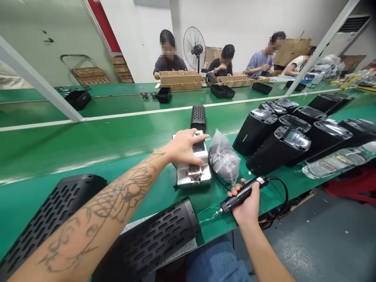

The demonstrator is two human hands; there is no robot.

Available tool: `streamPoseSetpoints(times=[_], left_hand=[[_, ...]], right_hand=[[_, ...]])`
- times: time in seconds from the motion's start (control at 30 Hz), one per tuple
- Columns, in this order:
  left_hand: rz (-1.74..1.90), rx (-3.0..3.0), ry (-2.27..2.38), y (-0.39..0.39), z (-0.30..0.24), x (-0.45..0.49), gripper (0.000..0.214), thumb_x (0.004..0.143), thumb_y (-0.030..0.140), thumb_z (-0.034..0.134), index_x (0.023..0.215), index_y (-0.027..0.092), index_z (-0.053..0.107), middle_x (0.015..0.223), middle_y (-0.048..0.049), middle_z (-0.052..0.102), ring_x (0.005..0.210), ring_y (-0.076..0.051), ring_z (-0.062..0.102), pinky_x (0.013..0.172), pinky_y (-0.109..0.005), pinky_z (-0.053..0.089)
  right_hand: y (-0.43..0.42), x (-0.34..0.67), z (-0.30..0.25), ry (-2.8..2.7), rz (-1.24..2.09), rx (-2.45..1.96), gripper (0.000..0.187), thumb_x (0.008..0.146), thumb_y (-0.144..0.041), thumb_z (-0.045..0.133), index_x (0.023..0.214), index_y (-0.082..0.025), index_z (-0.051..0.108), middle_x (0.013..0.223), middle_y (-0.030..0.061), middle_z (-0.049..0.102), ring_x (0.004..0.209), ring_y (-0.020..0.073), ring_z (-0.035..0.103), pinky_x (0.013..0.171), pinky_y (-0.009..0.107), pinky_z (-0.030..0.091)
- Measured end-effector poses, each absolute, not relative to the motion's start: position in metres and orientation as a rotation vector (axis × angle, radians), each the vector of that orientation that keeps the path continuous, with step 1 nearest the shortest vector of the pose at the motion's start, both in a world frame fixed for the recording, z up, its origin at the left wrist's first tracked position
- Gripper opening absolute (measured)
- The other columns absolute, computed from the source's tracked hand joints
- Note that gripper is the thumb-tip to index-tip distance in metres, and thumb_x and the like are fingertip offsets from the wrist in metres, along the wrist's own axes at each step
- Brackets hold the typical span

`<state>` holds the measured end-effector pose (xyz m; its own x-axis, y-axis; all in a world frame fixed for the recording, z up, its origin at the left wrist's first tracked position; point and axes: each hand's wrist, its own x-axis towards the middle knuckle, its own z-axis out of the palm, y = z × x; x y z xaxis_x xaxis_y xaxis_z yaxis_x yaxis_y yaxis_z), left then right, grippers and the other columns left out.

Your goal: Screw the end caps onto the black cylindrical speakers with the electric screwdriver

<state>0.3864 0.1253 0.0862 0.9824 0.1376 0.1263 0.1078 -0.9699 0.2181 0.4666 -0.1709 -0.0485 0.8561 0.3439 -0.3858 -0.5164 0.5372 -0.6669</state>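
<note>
My left hand (182,148) lies on top of a metal jig (192,174) on the green bench, fingers curled over a small part held in the jig; I cannot name what is under them. My right hand (248,203) is wrapped around a black electric screwdriver (242,194), its bit pointing left and down toward the bench edge, cable looping off to the right. A clear plastic bag of small dark parts (225,156) sits just right of the jig. A black perforated speaker grille (198,116) stands behind the jig.
Two long black perforated shells (152,243) (55,213) lie at the near edge under my left arm. Several black speaker bodies (279,147) lie at the right. A water bottle (335,162) lies beside them. Several people sit at the far bench by a fan (194,47).
</note>
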Motion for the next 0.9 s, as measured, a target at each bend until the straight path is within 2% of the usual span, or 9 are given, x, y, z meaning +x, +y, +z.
streamPoseSetpoints(times=[0.1, 0.27, 0.33, 0.47, 0.53, 0.7, 0.8, 0.9], left_hand=[[0.114, 2.975, 0.175, 0.110, 0.087, 0.406, 0.114, 0.070, 0.078, 0.086, 0.168, 0.034, 0.049, 0.168, -0.0189, 0.044, 0.154, -0.048, 0.044, 0.130, -0.065, 0.030], [0.076, 2.954, 0.123, 0.121, 0.094, 0.389, 0.127, 0.075, 0.073, 0.084, 0.177, 0.028, 0.023, 0.182, -0.0175, 0.027, 0.167, -0.044, 0.028, 0.135, -0.061, 0.025], [0.037, 2.936, 0.112, 0.127, 0.098, 0.380, 0.130, 0.075, 0.071, 0.084, 0.178, 0.026, 0.019, 0.183, -0.0180, 0.025, 0.169, -0.042, 0.025, 0.136, -0.058, 0.025], [-0.022, 2.945, 0.198, 0.129, 0.102, 0.380, 0.137, 0.068, 0.084, 0.084, 0.177, 0.028, 0.021, 0.180, -0.0208, 0.031, 0.167, -0.047, 0.027, 0.134, -0.064, 0.024], [-0.004, 2.959, 0.206, 0.126, 0.101, 0.383, 0.137, 0.065, 0.084, 0.085, 0.176, 0.030, 0.025, 0.176, -0.0206, 0.036, 0.163, -0.049, 0.032, 0.132, -0.067, 0.026], [0.132, 2.937, 0.213, 0.118, 0.098, 0.379, 0.116, 0.068, 0.058, 0.088, 0.168, 0.026, 0.039, 0.157, -0.0189, 0.053, 0.146, -0.045, 0.051, 0.124, -0.061, 0.041], [0.243, 2.937, 0.188, 0.114, 0.097, 0.364, 0.110, 0.068, 0.051, 0.087, 0.165, 0.026, 0.041, 0.155, -0.0196, 0.052, 0.144, -0.045, 0.051, 0.124, -0.063, 0.040], [0.376, 2.933, 0.157, 0.112, 0.097, 0.344, 0.107, 0.071, 0.046, 0.085, 0.164, 0.029, 0.036, 0.157, -0.0192, 0.048, 0.146, -0.045, 0.049, 0.124, -0.064, 0.038]], right_hand=[[-0.175, 0.466, -0.047, 0.204, 0.540, -0.871, 0.052, 0.091, -0.073, 0.068, 0.109, -0.025, 0.060, 0.074, -0.0054, 0.055, 0.059, 0.0124, 0.051, 0.057, 0.027, 0.050], [-0.177, 0.465, -0.046, 0.197, 0.547, -0.855, 0.052, 0.090, -0.073, 0.069, 0.110, -0.026, 0.061, 0.074, -0.0053, 0.054, 0.058, 0.0126, 0.050, 0.056, 0.027, 0.049], [-0.175, 0.465, -0.045, 0.206, 0.546, -0.857, 0.051, 0.090, -0.072, 0.069, 0.110, -0.026, 0.061, 0.074, -0.0055, 0.053, 0.058, 0.0125, 0.049, 0.057, 0.027, 0.049], [-0.174, 0.466, -0.044, 0.220, 0.576, -0.873, 0.048, 0.091, -0.069, 0.071, 0.109, -0.026, 0.060, 0.075, -0.0054, 0.052, 0.059, 0.0124, 0.049, 0.057, 0.027, 0.049], [-0.175, 0.467, -0.044, 0.225, 0.595, -0.877, 0.047, 0.090, -0.069, 0.071, 0.109, -0.027, 0.060, 0.075, -0.0054, 0.052, 0.058, 0.0124, 0.048, 0.056, 0.027, 0.049], [-0.175, 0.470, -0.046, 0.281, 0.605, -0.900, 0.048, 0.090, -0.071, 0.069, 0.109, -0.028, 0.062, 0.077, -0.0040, 0.050, 0.060, 0.0134, 0.048, 0.056, 0.028, 0.051], [-0.174, 0.471, -0.045, 0.314, 0.608, -0.918, 0.049, 0.089, -0.073, 0.069, 0.107, -0.029, 0.063, 0.077, -0.0035, 0.049, 0.059, 0.0136, 0.047, 0.055, 0.029, 0.051], [-0.173, 0.471, -0.041, 0.342, 0.606, -0.932, 0.049, 0.089, -0.075, 0.067, 0.106, -0.029, 0.064, 0.077, -0.0031, 0.047, 0.059, 0.0140, 0.046, 0.055, 0.030, 0.052]])
